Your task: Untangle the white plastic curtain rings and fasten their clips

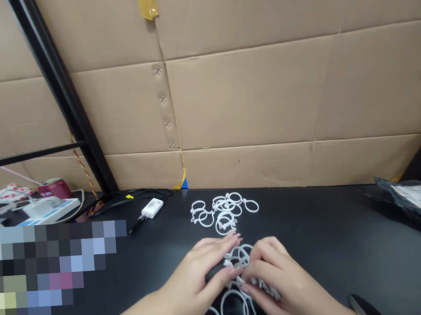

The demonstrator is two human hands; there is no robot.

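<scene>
Several white rings with small eyelets, like curtain rings (234, 309), lie in a loose heap at the bottom centre, partly under my hands. My left hand (206, 267) reaches over the heap from the left, its fingers stretched out and its thumb apart from them, the thumb tip touching the rings. On the other side my right hand (276, 274) is curled, thumb and fingers closed on a white ring among the others. Its grip is partly hidden by the fingers. Farther back, a second cluster of white rings (222, 209) rests on the black table (319, 246).
A white charger (152, 208) with a black cable lies left of the far rings. A power strip (53, 212) and a red can (54, 188) are at the left. A dark plastic package (413, 200) sits at the right. Cardboard (249, 98) walls the back.
</scene>
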